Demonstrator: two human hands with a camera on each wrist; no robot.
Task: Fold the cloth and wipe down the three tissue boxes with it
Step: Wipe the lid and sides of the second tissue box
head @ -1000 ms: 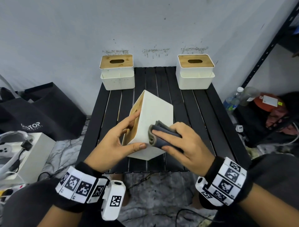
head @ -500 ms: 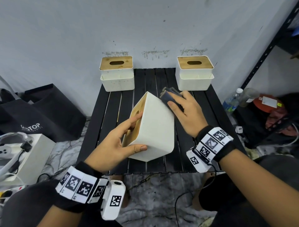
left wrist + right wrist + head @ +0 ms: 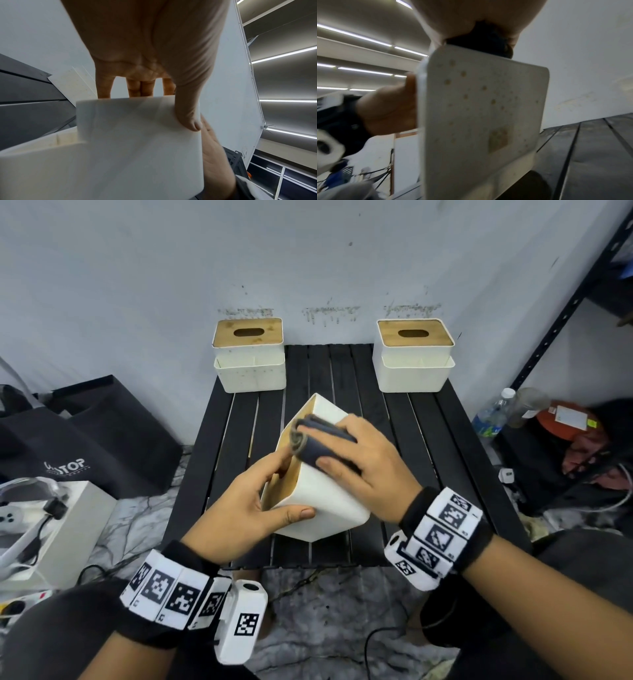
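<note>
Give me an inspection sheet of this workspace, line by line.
Surface: black slatted table against a grey wall.
Job's things: tilted tissue box in front; two upright boxes, back left and back right; folded dark cloth on the tilted box.
Clutter: nothing seen on the table.
Hands: left hand holds the tilted box; right hand presses the cloth on it.
Cables: loose cable on the floor.
Surroundings: black bag left; bottle and metal rack right.
</note>
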